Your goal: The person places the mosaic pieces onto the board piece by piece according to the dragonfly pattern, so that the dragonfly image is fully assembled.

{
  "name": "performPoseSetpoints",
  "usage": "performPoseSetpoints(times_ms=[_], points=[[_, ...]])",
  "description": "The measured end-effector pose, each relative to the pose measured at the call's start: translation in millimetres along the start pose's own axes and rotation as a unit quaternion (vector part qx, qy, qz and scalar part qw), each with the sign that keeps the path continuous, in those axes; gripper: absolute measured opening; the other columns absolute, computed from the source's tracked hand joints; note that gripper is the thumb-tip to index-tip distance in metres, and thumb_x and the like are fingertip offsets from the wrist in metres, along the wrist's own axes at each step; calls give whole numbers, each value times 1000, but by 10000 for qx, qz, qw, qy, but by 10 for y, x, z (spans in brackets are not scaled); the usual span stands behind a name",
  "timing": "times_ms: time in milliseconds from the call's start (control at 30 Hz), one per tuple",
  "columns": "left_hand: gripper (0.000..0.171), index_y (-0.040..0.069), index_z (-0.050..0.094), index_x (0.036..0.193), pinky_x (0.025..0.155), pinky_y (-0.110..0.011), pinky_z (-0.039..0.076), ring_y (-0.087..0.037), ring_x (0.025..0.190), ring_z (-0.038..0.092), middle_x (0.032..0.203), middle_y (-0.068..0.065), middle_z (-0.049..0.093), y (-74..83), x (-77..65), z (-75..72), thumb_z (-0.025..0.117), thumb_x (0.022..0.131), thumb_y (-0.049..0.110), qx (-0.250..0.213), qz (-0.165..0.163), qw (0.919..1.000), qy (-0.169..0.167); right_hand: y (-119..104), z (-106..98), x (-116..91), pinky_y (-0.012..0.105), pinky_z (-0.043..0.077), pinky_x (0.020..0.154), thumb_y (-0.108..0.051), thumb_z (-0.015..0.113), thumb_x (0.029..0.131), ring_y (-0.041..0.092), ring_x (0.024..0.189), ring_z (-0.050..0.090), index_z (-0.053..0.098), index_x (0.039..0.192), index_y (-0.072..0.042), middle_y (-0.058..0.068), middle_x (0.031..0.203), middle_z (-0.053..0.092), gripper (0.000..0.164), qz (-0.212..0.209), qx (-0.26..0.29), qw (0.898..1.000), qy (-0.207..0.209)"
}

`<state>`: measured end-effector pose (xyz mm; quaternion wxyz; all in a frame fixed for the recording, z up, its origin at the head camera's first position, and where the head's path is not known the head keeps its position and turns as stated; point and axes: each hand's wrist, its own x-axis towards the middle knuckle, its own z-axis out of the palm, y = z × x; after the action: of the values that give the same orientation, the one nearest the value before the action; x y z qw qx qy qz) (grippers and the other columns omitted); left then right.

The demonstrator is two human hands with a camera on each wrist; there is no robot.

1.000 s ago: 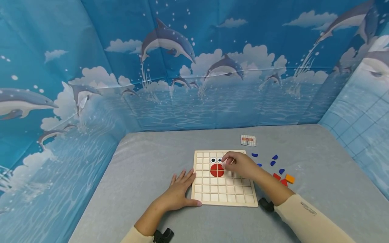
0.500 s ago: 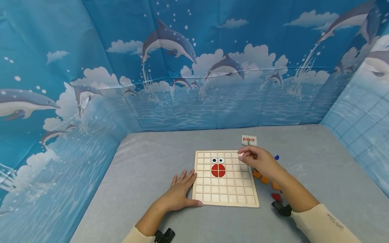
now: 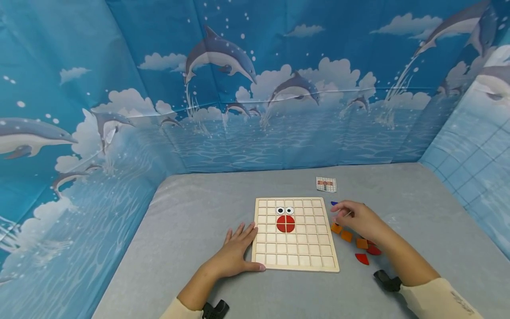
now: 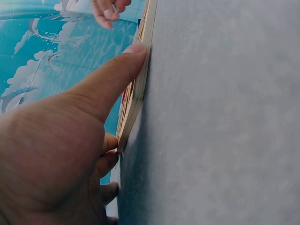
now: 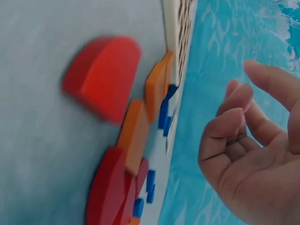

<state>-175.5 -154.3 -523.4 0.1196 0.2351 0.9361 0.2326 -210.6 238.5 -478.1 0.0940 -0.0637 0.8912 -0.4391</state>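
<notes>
So the board is lying flat on the grey table, lower middle of the head view. The left hand is along its left side with fingers spread, fingertips at the edge and the thumb by the lower left corner. In the left wrist view you can see the thumb tip resting on the board's edge, upper middle of the frame.

On the board, left of centre in its upper half, there's a red circle made of four quarters, with two eye tiles side by side right above it.

The right hand is just off the board's right side, right of centre in the head view. Its fingers are loosely bent, and the right wrist view shows it isn't pinching anything, with a gap between thumb and fingers. Near it and down toward the lower right are orange blocks and red pieces, and a blue piece shows right at its fingertips. More blue ones turn up in the right wrist view, some partly hidden.

A small card with a printed grid lies just past the board's upper right corner. Behind everything hangs a dolphin curtain.
</notes>
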Motion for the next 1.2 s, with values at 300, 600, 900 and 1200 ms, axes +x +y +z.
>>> performPoseSetpoints(times_ms=[300, 600, 900, 1200], points=[[110, 16, 24, 163, 124, -66, 1, -34, 160, 5, 172, -1, 14, 9, -10, -18, 76, 79, 64, -8, -15, 10000, -25, 166, -1, -14, 33, 48, 65, -24, 70, 95, 21, 80, 55, 68, 119, -8, 6, 91, 61, 29, 374, -321, 9983, -294], [111, 17, 23, 163, 124, -66, 1, -34, 160, 5, 172, 1, 14, -9, -8, -6, 76, 79, 65, 13, -24, 10000, 3, 228, 75, 4, 30, 43, 59, -25, 74, 92, 21, 73, 52, 70, 118, -10, 6, 88, 58, 31, 562, -597, 9961, -310], [111, 18, 22, 163, 124, -66, 2, -33, 160, 4, 172, 2, 13, -19, 7, 10, 75, 79, 67, 82, -17, 10000, -12, 218, 83, -29, 29, 40, 55, -21, 75, 90, 21, 67, 50, 63, 124, -8, 6, 83, 55, 39, 522, -663, 9957, -370], [111, 18, 22, 163, 124, -65, 1, -32, 160, 4, 172, 2, 13, -21, 10, 13, 75, 79, 67, 56, -42, 10000, -9, 237, 111, -21, 27, 37, 51, -16, 75, 88, 20, 61, 48, 63, 124, -10, 5, 78, 54, 38, 425, -671, 9957, -470]])
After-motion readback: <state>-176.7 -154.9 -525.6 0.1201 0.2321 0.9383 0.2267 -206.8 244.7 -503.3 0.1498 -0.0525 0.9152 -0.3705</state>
